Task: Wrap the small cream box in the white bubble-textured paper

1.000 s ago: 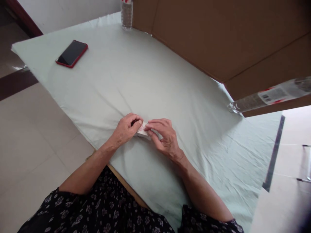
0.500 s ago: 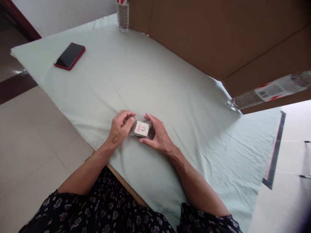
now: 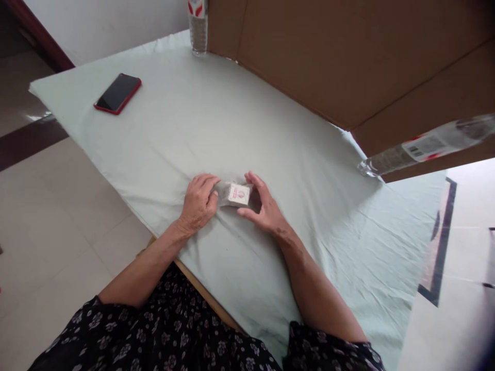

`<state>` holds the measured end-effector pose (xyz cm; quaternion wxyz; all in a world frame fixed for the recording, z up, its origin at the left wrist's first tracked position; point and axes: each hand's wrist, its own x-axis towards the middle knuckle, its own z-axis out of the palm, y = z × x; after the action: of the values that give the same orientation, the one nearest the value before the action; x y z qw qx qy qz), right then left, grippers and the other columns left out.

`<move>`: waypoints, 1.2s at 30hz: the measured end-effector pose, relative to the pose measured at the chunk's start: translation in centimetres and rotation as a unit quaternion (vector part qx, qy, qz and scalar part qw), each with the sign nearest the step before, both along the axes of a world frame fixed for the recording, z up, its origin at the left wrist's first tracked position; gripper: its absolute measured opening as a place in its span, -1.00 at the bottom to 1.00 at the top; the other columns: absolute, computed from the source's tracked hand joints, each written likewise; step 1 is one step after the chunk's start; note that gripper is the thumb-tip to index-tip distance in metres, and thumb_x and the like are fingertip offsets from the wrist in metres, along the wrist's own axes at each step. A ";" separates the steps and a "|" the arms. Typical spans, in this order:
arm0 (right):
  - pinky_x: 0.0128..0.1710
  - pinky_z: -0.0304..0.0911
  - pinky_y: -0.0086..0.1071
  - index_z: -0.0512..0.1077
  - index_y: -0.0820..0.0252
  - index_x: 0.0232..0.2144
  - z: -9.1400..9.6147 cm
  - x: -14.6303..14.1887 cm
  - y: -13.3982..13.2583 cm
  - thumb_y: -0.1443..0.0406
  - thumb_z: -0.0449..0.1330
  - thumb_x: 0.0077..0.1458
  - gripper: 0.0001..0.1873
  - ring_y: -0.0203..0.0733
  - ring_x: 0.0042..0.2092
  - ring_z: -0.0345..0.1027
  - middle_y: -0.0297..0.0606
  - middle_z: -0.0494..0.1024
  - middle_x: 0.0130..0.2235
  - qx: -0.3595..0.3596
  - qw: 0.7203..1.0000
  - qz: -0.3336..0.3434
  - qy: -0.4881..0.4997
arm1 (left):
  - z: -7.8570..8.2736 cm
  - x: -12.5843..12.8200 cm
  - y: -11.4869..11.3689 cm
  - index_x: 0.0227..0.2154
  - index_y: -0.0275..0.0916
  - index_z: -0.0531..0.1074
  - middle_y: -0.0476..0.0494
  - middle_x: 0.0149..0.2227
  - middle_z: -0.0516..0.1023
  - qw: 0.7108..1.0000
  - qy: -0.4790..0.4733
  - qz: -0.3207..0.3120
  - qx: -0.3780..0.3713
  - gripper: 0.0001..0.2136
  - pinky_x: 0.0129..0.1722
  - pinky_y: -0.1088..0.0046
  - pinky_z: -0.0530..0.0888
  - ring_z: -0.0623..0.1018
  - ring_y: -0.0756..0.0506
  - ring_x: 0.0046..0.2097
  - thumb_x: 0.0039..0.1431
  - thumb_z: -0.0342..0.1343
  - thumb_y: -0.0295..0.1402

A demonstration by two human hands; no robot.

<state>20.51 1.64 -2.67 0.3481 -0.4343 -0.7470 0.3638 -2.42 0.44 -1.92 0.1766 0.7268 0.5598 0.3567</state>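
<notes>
A small white packet with a red print (image 3: 237, 194) lies on the pale green cloth (image 3: 216, 118) near the table's front edge. My left hand (image 3: 199, 202) rests knuckles-up on the cloth just left of it, fingers curled, fingertips at the packet's left edge. My right hand (image 3: 263, 204) cups the packet from the right, thumb in front and fingers behind it, gripping its side.
A red-cased phone (image 3: 118, 93) lies face up at the far left. A clear water bottle (image 3: 198, 24) stands at the back. A large cardboard sheet (image 3: 348, 56) leans along the right, with a second bottle (image 3: 421, 147) lying against it. Tiled floor lies to the left.
Both hands pinched the packet a second ago with it mostly hidden. Now the packet lies flat with its printed face up, the left hand has relaxed beside it, the right cups it.
</notes>
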 end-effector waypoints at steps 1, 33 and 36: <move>0.34 0.12 0.10 0.08 0.05 0.40 -0.2 0.4 0.2 -0.15 0.27 0.12 -0.06 0.14 0.38 0.19 0.02 0.26 0.39 0.001 1.000 -0.024 0.019 | -0.1 0.1 0.0 0.01 -0.31 0.48 -0.32 0.09 0.55 1.000 0.020 0.003 -0.002 -0.66 0.24 0.11 0.35 0.45 -0.25 0.18 0.23 -0.06 -0.44; 0.44 -0.10 0.10 0.19 0.06 0.39 0.6 -3.1 -18.8 0.13 0.09 0.35 -0.38 0.09 0.48 -0.08 -0.13 0.14 0.46 0.136 0.927 0.154 -0.315 | 0.0 -4.0 -8.9 0.33 -0.22 0.30 -0.41 0.42 0.21 0.939 0.339 0.035 -0.048 -0.47 0.33 -0.36 0.05 0.18 -0.47 0.43 0.38 -0.06 -0.13; 0.46 -0.12 0.04 0.21 0.07 0.37 0.9 -3.2 -18.9 0.15 0.06 0.37 -0.42 -0.01 0.49 -0.09 -0.21 0.19 0.45 0.121 0.928 0.209 -0.284 | 0.1 -4.1 -9.0 0.33 -0.21 0.30 -0.41 0.42 0.22 0.939 0.338 0.034 -0.049 -0.47 0.33 -0.37 0.05 0.19 -0.47 0.43 0.38 -0.05 -0.13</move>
<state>17.26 -17.25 -1.76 0.0876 -0.3082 -0.9266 0.1970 -6.54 -8.56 -1.84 0.0000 0.7756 0.6277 0.0675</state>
